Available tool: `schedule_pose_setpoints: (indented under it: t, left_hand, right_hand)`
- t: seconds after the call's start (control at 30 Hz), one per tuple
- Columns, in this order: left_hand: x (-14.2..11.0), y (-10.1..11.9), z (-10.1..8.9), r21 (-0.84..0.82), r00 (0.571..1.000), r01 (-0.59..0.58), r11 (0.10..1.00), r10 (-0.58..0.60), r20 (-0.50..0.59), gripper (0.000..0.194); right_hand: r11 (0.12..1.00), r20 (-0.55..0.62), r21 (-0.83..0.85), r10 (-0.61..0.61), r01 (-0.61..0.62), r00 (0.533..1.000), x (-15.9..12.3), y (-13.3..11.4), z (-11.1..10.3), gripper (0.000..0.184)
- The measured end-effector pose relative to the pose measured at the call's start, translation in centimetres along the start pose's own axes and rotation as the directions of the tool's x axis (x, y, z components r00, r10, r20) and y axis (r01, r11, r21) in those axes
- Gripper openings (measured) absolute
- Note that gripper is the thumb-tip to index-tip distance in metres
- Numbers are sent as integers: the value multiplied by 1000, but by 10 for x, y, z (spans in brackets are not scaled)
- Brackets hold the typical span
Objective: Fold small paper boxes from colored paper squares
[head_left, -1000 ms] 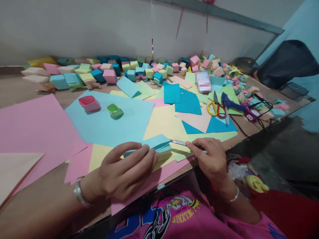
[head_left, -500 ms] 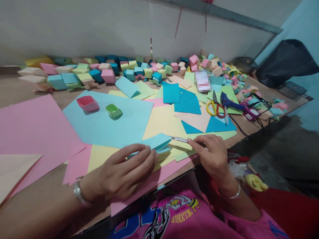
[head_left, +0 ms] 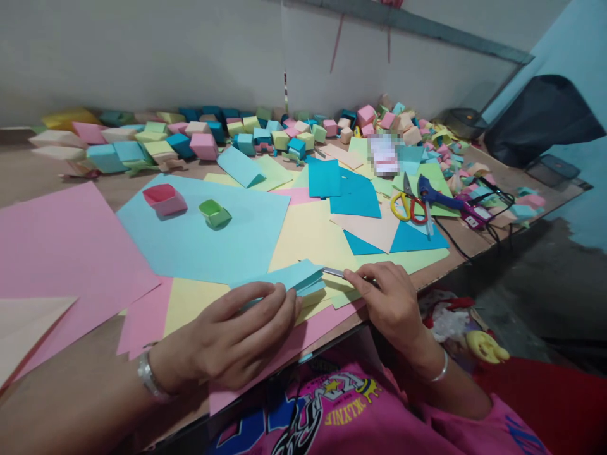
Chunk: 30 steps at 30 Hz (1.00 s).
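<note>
Left hand (head_left: 239,338): closed, thumb and fingers gripping folded blue paper (head_left: 294,277) by its left part. The paper sits over the loose sheets at the near edge of the table (head_left: 111,363), about midway along; its right end shows stacked layers, slightly parted. Whether its underside touches the sheets: cannot tell.

Right hand (head_left: 391,306): closed round a knife (head_left: 334,272), thin blade pointing left out of the fingers. Tip at the paper's right end; contact too fine to tell. Handle mostly hidden by the hand.

Beyond the left hand, a large blue sheet (head_left: 208,243) lies flat, bearing two small open boxes: pink box (head_left: 165,200) on the left, green box (head_left: 215,213) on the right, apart. Large pink sheet (head_left: 71,243) towards the table's left edge. Yellow sheet (head_left: 310,234) just beyond the folded paper.

Towards the right edge: scissors (head_left: 406,205), one yellow and one red handle loop, blades pointing away from the near edge; blue glue gun (head_left: 441,196) just right of them; purple device (head_left: 475,215) with black cord next to its grip end.

Along the far edge: many paper blocks (head_left: 203,146), pink, blue, green, yellow, crowded together.
</note>
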<state>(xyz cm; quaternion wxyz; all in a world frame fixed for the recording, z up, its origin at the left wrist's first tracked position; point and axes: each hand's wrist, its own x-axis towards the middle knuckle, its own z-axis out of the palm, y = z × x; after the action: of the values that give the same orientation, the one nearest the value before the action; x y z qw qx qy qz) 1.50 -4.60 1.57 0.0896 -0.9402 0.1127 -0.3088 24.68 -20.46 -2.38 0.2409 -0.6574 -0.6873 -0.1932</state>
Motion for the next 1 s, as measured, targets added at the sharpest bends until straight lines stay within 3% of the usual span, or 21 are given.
schedule_pose_setpoints:
  t: [0.13, 0.3, 0.43, 0.6, 1.0]
  left_hand:
    - [-1, 0, -2, -15, 1000, 17, 1000, -17, -14, 21]
    - [3, -6, -3, 28, 999, 7, 1000, -6, -47, 20]
    - [7, -15, 1, 141, 997, 58, 988, -49, -68, 24]
    - [3, -23, 6, 159, 977, 196, 968, -179, -114, 30]
    - [-1, -25, 10, 184, 970, 231, 955, -212, -118, 31]
  right_hand:
    - [995, -17, -90, 47, -49, 999, -3, 9, 0, 26]
    - [983, -130, -133, 112, -130, 985, -9, 26, -8, 39]
    - [985, -135, -67, 150, -160, 979, -12, 27, -12, 47]
    - [983, -156, 66, 177, -169, 972, -15, 20, -13, 57]
    - [990, -140, 67, 129, -120, 982, -18, 15, -19, 44]
